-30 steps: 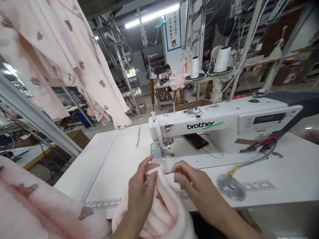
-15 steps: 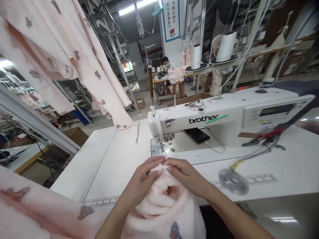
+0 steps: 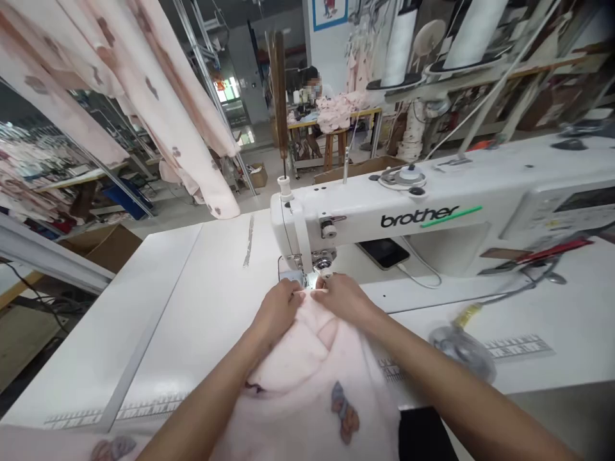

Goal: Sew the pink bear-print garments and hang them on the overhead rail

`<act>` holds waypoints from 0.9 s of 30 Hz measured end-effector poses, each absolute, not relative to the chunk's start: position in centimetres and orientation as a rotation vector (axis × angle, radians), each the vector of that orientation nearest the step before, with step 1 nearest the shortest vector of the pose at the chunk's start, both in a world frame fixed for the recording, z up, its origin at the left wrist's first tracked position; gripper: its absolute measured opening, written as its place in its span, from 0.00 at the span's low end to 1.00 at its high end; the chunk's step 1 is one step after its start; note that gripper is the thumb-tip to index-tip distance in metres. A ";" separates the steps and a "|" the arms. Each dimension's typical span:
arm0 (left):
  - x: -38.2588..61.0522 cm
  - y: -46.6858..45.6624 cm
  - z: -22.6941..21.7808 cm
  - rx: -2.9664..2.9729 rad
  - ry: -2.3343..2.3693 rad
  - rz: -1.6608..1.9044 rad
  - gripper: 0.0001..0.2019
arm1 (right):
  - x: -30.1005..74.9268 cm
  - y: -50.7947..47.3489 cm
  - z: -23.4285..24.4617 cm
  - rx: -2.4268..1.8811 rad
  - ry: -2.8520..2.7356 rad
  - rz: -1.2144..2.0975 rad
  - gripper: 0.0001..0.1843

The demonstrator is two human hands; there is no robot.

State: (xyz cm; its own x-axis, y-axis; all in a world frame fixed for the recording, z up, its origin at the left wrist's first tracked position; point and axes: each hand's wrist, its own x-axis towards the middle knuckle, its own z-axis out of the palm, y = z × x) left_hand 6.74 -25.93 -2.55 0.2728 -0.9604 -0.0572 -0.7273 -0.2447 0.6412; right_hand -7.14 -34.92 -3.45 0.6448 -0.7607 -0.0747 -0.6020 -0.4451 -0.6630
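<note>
A pale pink fleecy garment (image 3: 298,410) with small printed figures hangs from both hands over the table's front edge. My left hand (image 3: 278,310) pinches its top edge just left of the needle of the white sewing machine (image 3: 355,224). On the other side, my right hand (image 3: 343,298) grips the same edge, its fingers close to the presser foot (image 3: 307,279). Part of the edge lies at the needle plate, which the fingers partly hide. A small lamp glows at the needle.
A phone (image 3: 384,253) with a white cable lies under the machine arm. A clear round object (image 3: 464,352) sits on the right, by a ruler strip (image 3: 521,346). Pink garments (image 3: 177,128) hang at left. A person (image 3: 312,86) sits at a far table.
Both hands have moved forward with the garment, bringing its edge to the needle area. The bunched folds have opened out. The view has come closer to the machine and tilted down.
</note>
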 end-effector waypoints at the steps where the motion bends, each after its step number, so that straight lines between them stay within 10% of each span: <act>1: 6.9 -26.3 -2.8 2.079 -1.498 -0.594 0.09 | -6.8 -35.1 -3.6 -2.201 1.069 -0.293 0.02; 27: 7.5 -28.7 -4.5 2.190 -1.353 -0.457 0.07 | -6.0 -35.6 -5.1 -2.322 1.264 -0.352 0.06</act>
